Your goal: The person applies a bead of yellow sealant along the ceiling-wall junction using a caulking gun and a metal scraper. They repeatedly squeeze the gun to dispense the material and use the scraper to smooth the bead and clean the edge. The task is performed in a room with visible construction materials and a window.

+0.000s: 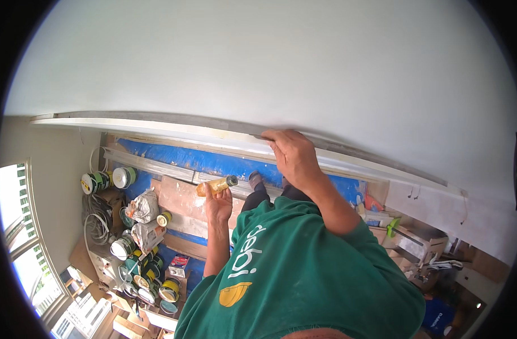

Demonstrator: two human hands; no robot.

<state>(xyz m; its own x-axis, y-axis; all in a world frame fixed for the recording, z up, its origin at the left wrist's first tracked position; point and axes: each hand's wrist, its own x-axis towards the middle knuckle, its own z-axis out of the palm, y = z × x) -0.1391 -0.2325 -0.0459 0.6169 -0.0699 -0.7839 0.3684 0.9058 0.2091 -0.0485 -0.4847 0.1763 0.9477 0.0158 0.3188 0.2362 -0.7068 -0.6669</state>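
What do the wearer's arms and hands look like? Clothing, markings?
Left hand and right hand: both bare, no gloves; no watch visible. Forearms uncovered. Dark-green top, sleeves ending around the elbows, no markings visible on them. Its front carries white lettering and a yellow hard-hat print.

The right hand [295,157] is blocking the middle of the white ledge [156,127]; free room is running along its left half, paint buckets [124,178] crowding below.
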